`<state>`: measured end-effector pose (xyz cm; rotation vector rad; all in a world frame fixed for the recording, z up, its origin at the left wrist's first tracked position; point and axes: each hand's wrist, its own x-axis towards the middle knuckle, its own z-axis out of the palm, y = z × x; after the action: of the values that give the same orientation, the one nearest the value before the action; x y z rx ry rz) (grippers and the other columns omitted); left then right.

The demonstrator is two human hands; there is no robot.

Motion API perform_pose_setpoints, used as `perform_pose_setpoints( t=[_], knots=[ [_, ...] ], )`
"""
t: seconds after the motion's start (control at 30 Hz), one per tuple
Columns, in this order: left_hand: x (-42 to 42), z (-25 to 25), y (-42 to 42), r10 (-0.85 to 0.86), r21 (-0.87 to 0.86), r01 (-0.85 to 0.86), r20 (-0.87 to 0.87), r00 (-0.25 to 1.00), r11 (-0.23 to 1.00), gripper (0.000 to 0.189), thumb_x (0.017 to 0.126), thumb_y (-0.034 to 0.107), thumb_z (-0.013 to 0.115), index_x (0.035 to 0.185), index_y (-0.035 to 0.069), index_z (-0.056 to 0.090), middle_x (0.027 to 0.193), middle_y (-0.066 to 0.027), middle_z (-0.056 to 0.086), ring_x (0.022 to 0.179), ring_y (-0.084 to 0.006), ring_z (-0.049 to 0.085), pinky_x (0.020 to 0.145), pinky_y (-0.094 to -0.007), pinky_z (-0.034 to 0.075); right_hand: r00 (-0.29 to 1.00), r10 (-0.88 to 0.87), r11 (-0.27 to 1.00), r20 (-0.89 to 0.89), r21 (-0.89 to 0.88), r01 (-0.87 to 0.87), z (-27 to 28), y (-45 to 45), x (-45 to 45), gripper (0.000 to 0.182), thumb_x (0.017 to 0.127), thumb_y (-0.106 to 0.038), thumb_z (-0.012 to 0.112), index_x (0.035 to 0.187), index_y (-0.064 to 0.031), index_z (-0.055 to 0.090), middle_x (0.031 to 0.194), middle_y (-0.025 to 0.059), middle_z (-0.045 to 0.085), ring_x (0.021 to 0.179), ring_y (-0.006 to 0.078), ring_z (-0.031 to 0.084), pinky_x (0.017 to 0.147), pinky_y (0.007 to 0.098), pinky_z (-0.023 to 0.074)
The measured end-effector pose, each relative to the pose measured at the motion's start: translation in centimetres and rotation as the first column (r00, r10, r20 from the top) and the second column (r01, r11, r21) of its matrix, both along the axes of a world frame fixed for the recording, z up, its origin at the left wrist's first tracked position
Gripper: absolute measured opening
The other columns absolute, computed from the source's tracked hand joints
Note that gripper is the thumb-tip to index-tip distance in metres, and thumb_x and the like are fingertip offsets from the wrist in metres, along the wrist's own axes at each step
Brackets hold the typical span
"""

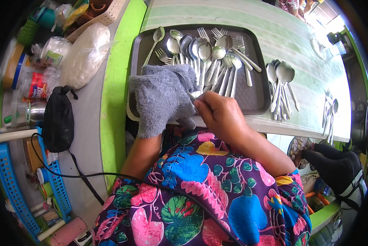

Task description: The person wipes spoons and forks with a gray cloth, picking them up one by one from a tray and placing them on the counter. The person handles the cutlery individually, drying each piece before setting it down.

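My left hand is hidden under a fluffy grey cloth (164, 98); only the left wrist (147, 147) shows below it. The cloth is bunched around the head of a metal utensil (188, 93), which looks like a spoon seen edge-on. My right hand (222, 115) pinches the handle of that utensil between thumb and forefinger. Both hands are over the near edge of a dark brown tray (254, 98). In the tray lie many metal spoons (205, 50) and several forks (202, 32), mostly with their heads pointing away from me.
Right of the tray, a pile of spoons (282, 77) and a smaller cutlery group (329, 113) lie on the table (307, 95). At left are a plastic bag (87, 58), a black pouch (58, 120) and a blue basket (14, 187). A black cable (88, 176) crosses my lap. Other people appear at the right.
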<state>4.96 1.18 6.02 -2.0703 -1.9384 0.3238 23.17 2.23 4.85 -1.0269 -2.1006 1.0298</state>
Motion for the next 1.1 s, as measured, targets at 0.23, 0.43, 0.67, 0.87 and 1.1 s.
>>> perform_pose_setpoints(
  t=[0.23, 0.43, 0.67, 0.87, 1.1],
  knots=[
    [1.3, -3.0, -1.0, -0.276, 0.378, 0.163, 0.266, 0.924, 0.911, 0.016, 0.077, 0.027, 0.061, 0.086, 0.015, 0.066, 0.086, -0.0086, 0.064, 0.086, -0.0253, 0.063, 0.070, -0.0455, 0.048, 0.995, -0.077, 0.996, -0.058, 0.047, 0.080, -0.3, -0.3, -1.0, 0.024, 0.092, -0.023, 0.063, 0.080, -0.0039, 0.056, 0.063, 0.0220, 0.058, 0.061, 0.0437, 0.060, 0.056, 0.0503, 0.0475],
    [1.2, -1.8, -1.4, -0.176, 0.175, 0.135, 0.241, 0.954, 0.975, 0.014, 0.078, 0.026, 0.063, 0.087, 0.016, 0.066, 0.087, -0.0064, 0.063, 0.089, -0.0254, 0.062, 0.076, -0.0478, 0.042, 0.996, -0.077, 0.953, -0.047, 0.290, 0.088, 1.6, 2.0, 0.3, 0.024, 0.087, -0.027, 0.072, 0.083, -0.0055, 0.063, 0.071, 0.0125, 0.063, 0.061, 0.0313, 0.064, 0.054, 0.0412, 0.0499],
    [3.2, 1.6, -1.4, -0.458, 0.281, 0.387, 0.260, 0.850, 0.878, 0.009, 0.072, 0.020, 0.066, 0.081, 0.019, 0.065, 0.084, -0.0038, 0.062, 0.083, -0.0258, 0.060, 0.071, -0.0464, 0.039, 0.965, 0.026, 0.947, -0.260, 0.316, 0.060, 2.9, 2.8, -0.5, 0.013, 0.087, -0.016, 0.071, 0.093, -0.0043, 0.072, 0.080, 0.0109, 0.063, 0.069, 0.0276, 0.064, 0.060, 0.0361, 0.0504],
    [3.8, 3.0, -1.5, -0.497, 0.038, 0.501, 0.216, 0.841, 0.865, 0.005, 0.066, 0.014, 0.066, 0.062, 0.015, 0.062, 0.063, -0.0044, 0.054, 0.063, -0.0249, 0.056, 0.058, -0.0464, 0.035, 0.863, -0.189, 0.947, -0.468, 0.145, 0.286, 3.2, 4.6, 0.4, 0.010, 0.090, -0.009, 0.069, 0.093, 0.0001, 0.072, 0.072, 0.0090, 0.065, 0.066, 0.0168, 0.062, 0.060, 0.0308, 0.0486],
    [3.2, 3.0, -2.0, -0.579, -0.044, 0.584, 0.097, 0.810, 0.810, 0.023, 0.076, 0.021, 0.064, 0.099, 0.019, 0.065, 0.084, -0.0021, 0.061, 0.079, -0.0248, 0.057, 0.070, -0.0510, 0.037, 0.582, -0.343, 0.868, -0.737, -0.012, 0.496, 4.8, 7.1, 4.3, 0.016, 0.098, -0.014, 0.062, 0.101, -0.0002, 0.070, 0.080, 0.0056, 0.070, 0.067, 0.0072, 0.064, 0.058, 0.0193, 0.0483]
  ],
)
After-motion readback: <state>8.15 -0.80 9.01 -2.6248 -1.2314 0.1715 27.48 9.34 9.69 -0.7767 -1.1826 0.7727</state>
